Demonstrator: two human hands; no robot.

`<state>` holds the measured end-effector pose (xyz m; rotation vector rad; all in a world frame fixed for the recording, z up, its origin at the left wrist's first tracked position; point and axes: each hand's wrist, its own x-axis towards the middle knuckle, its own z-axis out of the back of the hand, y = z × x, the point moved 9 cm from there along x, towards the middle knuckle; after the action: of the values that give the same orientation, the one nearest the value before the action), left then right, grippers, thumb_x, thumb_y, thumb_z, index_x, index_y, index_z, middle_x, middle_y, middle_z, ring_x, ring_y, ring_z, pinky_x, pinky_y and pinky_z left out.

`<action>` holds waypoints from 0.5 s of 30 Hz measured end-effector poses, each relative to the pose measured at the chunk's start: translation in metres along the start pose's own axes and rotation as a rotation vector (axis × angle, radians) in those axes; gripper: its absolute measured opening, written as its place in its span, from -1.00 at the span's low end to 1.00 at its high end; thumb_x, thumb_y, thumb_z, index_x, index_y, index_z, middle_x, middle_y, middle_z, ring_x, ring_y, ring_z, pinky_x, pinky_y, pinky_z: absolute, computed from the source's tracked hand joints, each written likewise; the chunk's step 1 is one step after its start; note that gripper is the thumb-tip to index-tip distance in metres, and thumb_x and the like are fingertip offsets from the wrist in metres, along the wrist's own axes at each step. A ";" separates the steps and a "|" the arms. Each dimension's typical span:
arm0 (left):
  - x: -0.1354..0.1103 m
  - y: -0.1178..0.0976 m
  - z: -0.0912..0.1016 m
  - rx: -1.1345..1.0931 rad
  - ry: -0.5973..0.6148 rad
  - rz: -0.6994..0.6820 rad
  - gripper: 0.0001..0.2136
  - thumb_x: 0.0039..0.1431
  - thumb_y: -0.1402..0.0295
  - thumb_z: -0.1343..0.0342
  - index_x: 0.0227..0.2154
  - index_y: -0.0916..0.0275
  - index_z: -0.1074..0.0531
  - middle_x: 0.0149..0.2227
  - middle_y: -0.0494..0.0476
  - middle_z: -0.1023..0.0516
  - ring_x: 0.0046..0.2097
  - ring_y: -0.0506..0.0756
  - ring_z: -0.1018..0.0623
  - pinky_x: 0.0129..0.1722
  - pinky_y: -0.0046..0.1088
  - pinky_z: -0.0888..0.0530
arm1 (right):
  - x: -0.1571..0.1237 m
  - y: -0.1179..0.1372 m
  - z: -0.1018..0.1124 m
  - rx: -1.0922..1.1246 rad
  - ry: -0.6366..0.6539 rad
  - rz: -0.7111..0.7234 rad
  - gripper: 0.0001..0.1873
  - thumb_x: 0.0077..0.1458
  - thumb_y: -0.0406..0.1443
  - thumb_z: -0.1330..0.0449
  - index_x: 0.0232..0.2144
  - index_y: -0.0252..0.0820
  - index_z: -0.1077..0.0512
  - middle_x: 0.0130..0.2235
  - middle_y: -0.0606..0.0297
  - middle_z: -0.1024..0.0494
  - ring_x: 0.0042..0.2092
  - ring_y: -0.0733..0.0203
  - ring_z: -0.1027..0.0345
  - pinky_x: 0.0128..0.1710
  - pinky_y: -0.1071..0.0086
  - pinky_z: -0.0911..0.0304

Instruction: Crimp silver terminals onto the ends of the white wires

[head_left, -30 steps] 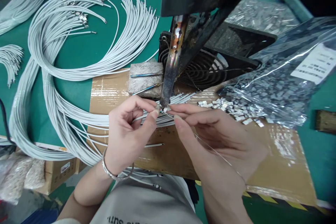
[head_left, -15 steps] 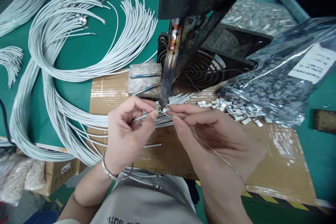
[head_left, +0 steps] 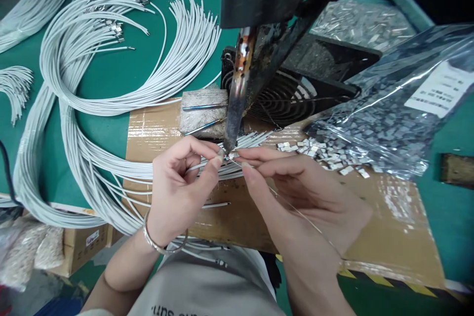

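Near the middle of the frame, a white wire (head_left: 194,167) is being pinched by the left hand (head_left: 185,182) and a thin strand (head_left: 307,220) by the right hand (head_left: 299,197) — both being kept close to the soldering iron's tip (head_left: 229,145). Compared with a second ago, hardly anything is being shifted, so steadiness is apparently being sought. At right, gray pieces (head_left: 385,126) are being held in a clear bag (head_left: 442,42) — silvery pieces (head_left: 374,30) in another bag (head_left: 342,10), upper right.
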<state>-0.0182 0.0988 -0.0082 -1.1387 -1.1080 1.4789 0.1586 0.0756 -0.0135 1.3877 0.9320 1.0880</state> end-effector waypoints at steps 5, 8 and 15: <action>0.000 0.001 0.001 0.012 -0.005 -0.001 -0.88 0.15 0.52 -0.33 -0.45 0.22 -0.56 -0.29 0.10 -0.70 -0.43 -0.04 -0.46 -0.59 -0.52 -0.17 | 0.000 0.001 0.000 0.010 -0.013 -0.006 -0.79 0.17 -0.51 -0.37 -0.38 -0.11 -0.54 -0.18 0.33 -0.75 -0.13 0.23 -0.68 -0.12 0.44 -0.58; 0.000 0.000 0.003 0.021 -0.016 0.002 -0.88 0.15 0.51 -0.34 -0.46 0.22 -0.56 -0.29 0.12 -0.70 -0.45 -0.04 -0.45 -0.60 -0.51 -0.17 | -0.001 0.001 0.000 0.016 -0.004 -0.007 -0.79 0.18 -0.51 -0.36 -0.37 -0.10 -0.55 -0.16 0.30 -0.75 -0.12 0.19 -0.68 -0.12 0.39 -0.60; 0.001 0.000 0.001 0.025 -0.011 0.007 -0.89 0.12 0.51 -0.34 -0.46 0.23 -0.56 -0.31 0.13 -0.69 -0.47 -0.03 -0.44 -0.57 -0.51 -0.24 | -0.001 0.001 0.001 0.007 -0.018 -0.001 -0.79 0.17 -0.50 -0.37 -0.38 -0.10 -0.55 -0.19 0.30 -0.75 -0.14 0.18 -0.68 -0.14 0.38 -0.60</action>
<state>-0.0195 0.0995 -0.0085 -1.1195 -1.0917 1.5025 0.1594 0.0745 -0.0123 1.4005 0.9249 1.0707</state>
